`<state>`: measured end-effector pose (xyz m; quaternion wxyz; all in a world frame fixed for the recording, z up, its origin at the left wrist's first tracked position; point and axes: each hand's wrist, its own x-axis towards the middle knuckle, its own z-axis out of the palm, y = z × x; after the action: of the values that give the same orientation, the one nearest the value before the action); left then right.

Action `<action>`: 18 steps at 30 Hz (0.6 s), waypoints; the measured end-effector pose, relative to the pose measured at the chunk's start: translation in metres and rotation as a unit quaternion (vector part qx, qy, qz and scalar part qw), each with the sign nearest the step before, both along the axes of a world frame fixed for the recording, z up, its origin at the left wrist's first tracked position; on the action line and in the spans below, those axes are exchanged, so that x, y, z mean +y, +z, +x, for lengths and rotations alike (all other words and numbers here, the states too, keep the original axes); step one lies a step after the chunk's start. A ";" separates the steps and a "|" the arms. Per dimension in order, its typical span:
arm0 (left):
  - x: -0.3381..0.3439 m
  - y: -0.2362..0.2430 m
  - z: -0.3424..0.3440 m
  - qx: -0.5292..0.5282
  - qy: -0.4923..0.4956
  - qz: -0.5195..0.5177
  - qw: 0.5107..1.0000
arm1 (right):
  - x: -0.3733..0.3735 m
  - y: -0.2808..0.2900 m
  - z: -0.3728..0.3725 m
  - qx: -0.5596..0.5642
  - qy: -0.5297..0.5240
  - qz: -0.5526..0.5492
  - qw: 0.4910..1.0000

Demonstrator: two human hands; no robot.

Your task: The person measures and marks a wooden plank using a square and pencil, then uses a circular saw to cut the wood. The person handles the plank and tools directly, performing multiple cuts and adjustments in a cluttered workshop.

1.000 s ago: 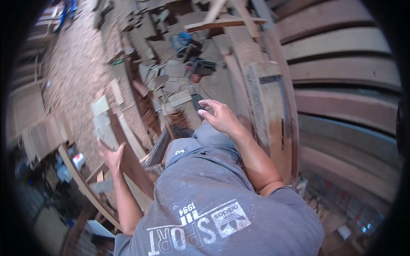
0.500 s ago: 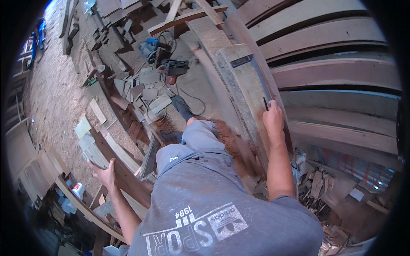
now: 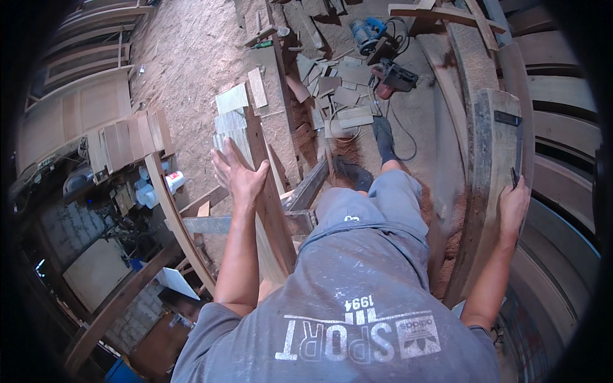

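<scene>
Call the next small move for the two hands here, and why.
Probably close the left hand on the upright plank: its fingers are spread at the plank's top edge, not wrapped. The right hand already rests on the thick curved timber, by a dark tool, so that side looks braced.

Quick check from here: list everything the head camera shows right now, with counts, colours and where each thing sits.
Upright plank: one, brown, centre-left, left hand on it.
Curved timber: one, grey-brown, right side, right hand on it.
Dark tool: one, black, on the curved timber above the right hand; kind unclear.
Circular saw: one, blue, floor at top.
Second power tool: one, black and red, floor near the saw.
Offcuts: many, brown, floor at top centre.
Stacked boards: several, pale brown, left.
Left hand: open, flat against the plank.
Right hand: gripping the timber's edge.
</scene>
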<state>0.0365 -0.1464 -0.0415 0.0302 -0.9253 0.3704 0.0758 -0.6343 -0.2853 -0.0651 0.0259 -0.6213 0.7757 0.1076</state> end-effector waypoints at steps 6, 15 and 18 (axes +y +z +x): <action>-0.002 0.001 -0.009 -0.013 0.007 0.050 0.999 | 0.014 0.007 0.019 -0.105 -0.041 -0.012 0.994; 0.006 0.006 0.009 0.057 -0.034 -0.172 0.983 | 0.042 0.029 0.070 -0.162 -0.041 -0.022 0.986; 0.010 0.017 0.014 0.068 -0.047 -0.249 0.965 | 0.049 0.022 0.074 -0.182 -0.138 -0.048 0.972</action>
<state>0.0505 -0.1363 -0.0249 -0.2233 -0.8779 0.4215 0.0422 -0.5601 -0.2365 -0.0427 0.1509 -0.5179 0.8406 -0.0494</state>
